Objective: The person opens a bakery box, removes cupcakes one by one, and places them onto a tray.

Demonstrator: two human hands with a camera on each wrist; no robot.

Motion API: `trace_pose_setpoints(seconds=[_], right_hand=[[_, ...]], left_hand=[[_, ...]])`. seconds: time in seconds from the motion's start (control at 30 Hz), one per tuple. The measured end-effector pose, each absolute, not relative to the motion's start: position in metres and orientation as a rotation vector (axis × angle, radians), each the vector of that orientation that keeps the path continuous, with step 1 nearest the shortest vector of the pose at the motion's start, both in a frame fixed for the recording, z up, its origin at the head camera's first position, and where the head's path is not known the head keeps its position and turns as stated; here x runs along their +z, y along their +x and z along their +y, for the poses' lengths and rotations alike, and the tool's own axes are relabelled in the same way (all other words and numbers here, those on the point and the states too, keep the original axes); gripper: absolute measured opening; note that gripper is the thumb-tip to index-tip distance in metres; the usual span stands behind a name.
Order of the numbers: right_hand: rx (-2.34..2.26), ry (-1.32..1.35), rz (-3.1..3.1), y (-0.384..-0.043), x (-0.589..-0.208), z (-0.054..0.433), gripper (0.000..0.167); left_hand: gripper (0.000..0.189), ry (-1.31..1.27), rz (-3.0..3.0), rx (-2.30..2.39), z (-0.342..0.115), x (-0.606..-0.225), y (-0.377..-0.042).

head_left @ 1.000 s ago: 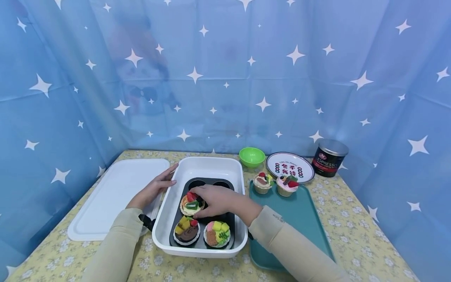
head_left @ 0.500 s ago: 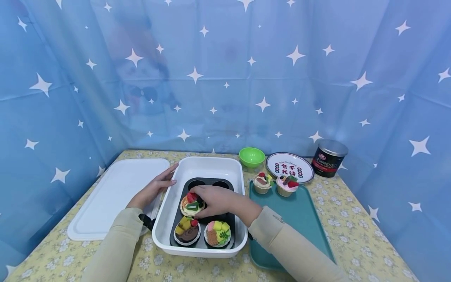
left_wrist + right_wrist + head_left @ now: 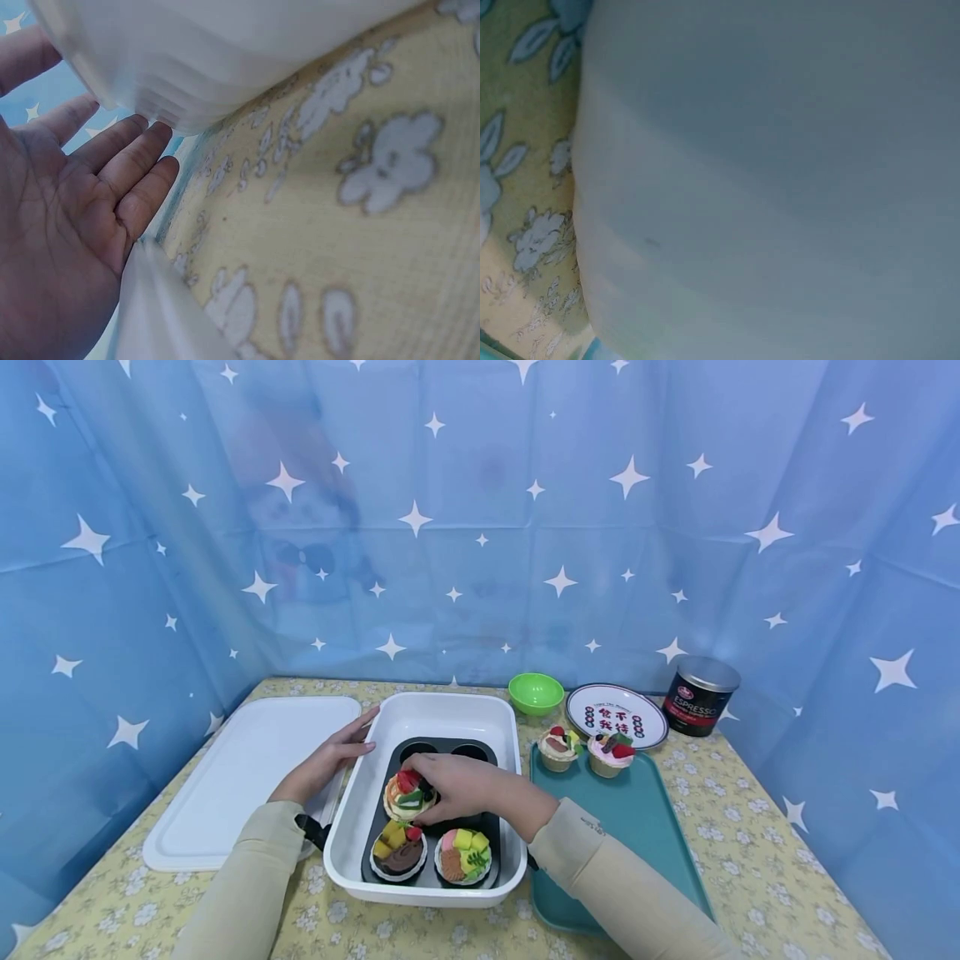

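In the head view my right hand (image 3: 461, 783) reaches into a white rectangular basin (image 3: 431, 897) and grips a fruit-topped toy cupcake (image 3: 405, 799) with thumb and fingers. That cupcake sits at the middle left cup of a dark muffin tin (image 3: 491, 760) inside the basin. Nearer me in the tin are a chocolate cupcake (image 3: 400, 857) and a pink-and-yellow one (image 3: 462, 858). My left hand (image 3: 330, 762) lies along the basin's left side, its fingers straight and at the rim; the left wrist view shows the fingertips (image 3: 163, 133) against the outer wall. The basin's wall fills most of the right wrist view.
A white lid (image 3: 240, 777) lies on the left. To the right, two cupcakes stand at the far end of a teal tray (image 3: 626, 827). Behind are a green bowl (image 3: 536, 695), a printed oval plate (image 3: 581, 706) and an espresso can (image 3: 700, 697). A starred blue curtain (image 3: 480, 610) encloses the table.
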State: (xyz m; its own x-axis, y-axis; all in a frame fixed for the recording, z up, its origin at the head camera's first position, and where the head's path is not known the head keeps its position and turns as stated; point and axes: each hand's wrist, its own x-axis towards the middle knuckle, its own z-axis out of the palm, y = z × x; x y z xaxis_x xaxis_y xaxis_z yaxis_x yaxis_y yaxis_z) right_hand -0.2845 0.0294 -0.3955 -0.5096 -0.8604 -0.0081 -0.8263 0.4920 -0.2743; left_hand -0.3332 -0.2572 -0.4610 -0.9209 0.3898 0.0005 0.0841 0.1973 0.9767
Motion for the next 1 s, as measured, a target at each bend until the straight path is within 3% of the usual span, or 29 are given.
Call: trace_pose_setpoints(seconds=[0.33, 1.0], right_hand=[[-0.403, -1.561, 2.535, -0.2845, -0.3967, 0.0298, 0.066], [-0.275, -1.598, 2.558, -0.2809, -0.392, 0.0291, 0.072]], left_hand=[[0.07, 0.453, 2.216, 1.796, -0.2569, -0.4617, -0.3327], [0.069, 0.441, 2.212, 1.793, -0.2564, -0.4609, -0.3327]])
